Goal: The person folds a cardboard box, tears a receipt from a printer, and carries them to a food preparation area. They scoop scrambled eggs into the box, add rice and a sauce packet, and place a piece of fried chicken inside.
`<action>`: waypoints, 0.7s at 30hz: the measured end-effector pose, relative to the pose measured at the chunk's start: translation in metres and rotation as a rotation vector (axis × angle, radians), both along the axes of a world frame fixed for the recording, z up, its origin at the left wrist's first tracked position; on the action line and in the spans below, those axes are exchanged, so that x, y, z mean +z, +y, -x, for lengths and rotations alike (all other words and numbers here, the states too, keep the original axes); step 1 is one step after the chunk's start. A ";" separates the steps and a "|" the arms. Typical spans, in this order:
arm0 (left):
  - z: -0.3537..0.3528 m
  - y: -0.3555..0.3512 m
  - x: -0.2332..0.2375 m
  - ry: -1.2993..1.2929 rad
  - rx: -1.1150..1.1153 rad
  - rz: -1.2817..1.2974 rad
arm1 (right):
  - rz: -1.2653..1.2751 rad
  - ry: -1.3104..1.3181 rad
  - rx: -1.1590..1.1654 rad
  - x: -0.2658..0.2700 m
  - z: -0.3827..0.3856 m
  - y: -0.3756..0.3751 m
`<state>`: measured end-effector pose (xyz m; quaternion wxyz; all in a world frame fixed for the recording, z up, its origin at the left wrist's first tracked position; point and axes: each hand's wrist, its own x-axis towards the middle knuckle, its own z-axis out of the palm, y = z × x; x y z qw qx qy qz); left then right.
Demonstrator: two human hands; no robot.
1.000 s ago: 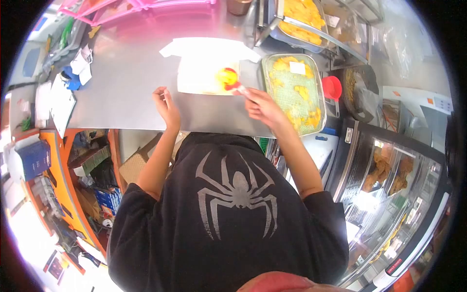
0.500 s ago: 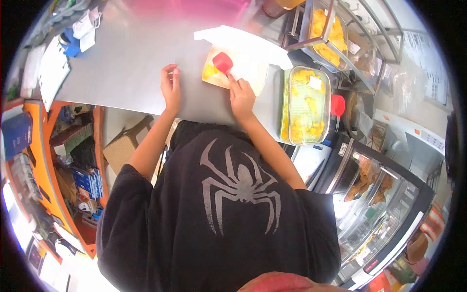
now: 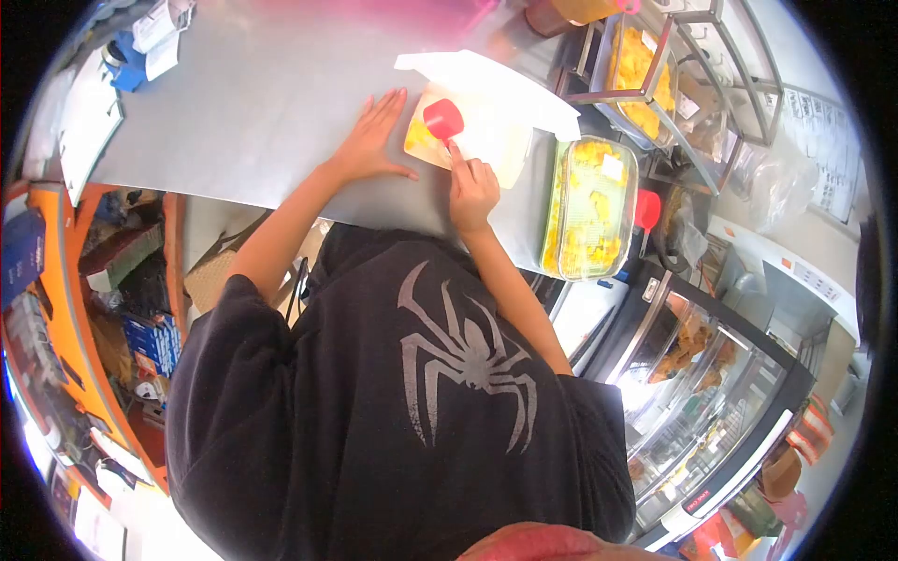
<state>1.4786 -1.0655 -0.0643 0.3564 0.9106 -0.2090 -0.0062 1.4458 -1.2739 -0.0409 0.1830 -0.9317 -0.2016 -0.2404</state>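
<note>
My right hand (image 3: 474,194) is closed around the handle of a red scoop (image 3: 443,119). The scoop's bowl is over an open, pale paper food box (image 3: 511,159). Yellow food pieces (image 3: 420,137) lie at the box's left side, partly hidden by the scoop. Its white lid flap (image 3: 496,78) is folded back on the far side. My left hand (image 3: 372,145) is open, thumb and fingers spread, just left of the box and holding nothing. Right of the box, a clear rectangular container (image 3: 563,234) holds more yellow food.
A second red scoop (image 3: 646,209) is beside the container. Behind it stands a metal rack (image 3: 687,136) with another tub of yellow food (image 3: 645,70). A glass display case (image 3: 711,393) is at my right, orange shelving (image 3: 79,309) at my left. Papers (image 3: 89,140) lie on the steel counter (image 3: 234,122).
My left hand has gone from loosely curled to spread and moved right, towards the box. My right hand keeps its hold on the scoop over the box. The camera view has shifted slightly.
</note>
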 end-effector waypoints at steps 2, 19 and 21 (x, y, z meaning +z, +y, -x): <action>-0.008 0.000 -0.006 -0.009 -0.048 0.007 | -0.002 -0.003 0.012 0.000 0.000 -0.003; -0.044 0.001 -0.005 0.038 -0.184 0.146 | 0.074 -0.027 -0.010 -0.002 -0.008 -0.006; -0.046 0.001 -0.007 0.031 -0.173 0.140 | 0.042 -0.023 -0.015 0.001 -0.010 -0.004</action>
